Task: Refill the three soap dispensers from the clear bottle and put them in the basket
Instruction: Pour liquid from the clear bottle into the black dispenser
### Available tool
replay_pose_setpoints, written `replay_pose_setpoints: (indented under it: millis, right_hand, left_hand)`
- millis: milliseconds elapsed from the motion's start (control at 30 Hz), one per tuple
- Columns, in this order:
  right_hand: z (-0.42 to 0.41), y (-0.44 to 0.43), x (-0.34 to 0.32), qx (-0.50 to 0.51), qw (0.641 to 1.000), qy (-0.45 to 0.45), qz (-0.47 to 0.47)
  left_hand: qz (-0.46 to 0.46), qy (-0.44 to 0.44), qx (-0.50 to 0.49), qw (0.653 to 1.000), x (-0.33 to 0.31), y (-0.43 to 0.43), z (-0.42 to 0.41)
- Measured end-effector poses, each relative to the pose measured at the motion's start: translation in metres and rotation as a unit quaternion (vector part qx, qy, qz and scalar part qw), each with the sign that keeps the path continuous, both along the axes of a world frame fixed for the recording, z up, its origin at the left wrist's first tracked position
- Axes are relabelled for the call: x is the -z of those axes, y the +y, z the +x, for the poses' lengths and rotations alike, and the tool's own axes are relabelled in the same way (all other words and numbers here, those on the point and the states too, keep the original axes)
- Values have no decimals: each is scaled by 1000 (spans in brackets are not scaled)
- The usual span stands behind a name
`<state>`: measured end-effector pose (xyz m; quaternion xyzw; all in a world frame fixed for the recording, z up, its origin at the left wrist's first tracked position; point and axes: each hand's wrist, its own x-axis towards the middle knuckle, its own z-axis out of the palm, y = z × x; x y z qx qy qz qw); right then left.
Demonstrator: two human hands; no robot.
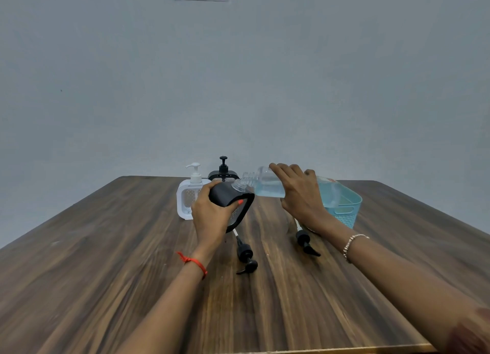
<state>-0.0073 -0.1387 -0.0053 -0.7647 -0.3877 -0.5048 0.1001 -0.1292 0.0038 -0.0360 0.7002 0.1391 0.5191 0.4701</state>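
Observation:
My left hand [212, 216] grips a black soap dispenser [230, 198] with its pump off, tilted toward the right. My right hand [299, 194] holds the clear bottle [267, 185] of pale blue liquid on its side, its open neck touching the dispenser's top. A white dispenser [189, 194] and a second black dispenser [223, 172] stand behind, both with pumps on. The blue basket [344, 208] sits at the right, partly behind my right hand.
Two loose black pump heads lie on the wooden table [106, 261]: one pump head [245, 255] below the held dispenser, another pump head [305, 241] under my right wrist. A grey wall rises behind the table's far edge.

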Motion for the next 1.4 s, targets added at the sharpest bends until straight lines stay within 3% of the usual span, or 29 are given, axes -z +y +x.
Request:
replay_pose_setpoints:
  millis: [1400]
  right_hand:
    - [-4, 2, 2, -5, 1000, -4, -7]
  left_hand:
    - [-1, -4, -8, 1000, 0, -1, -6]
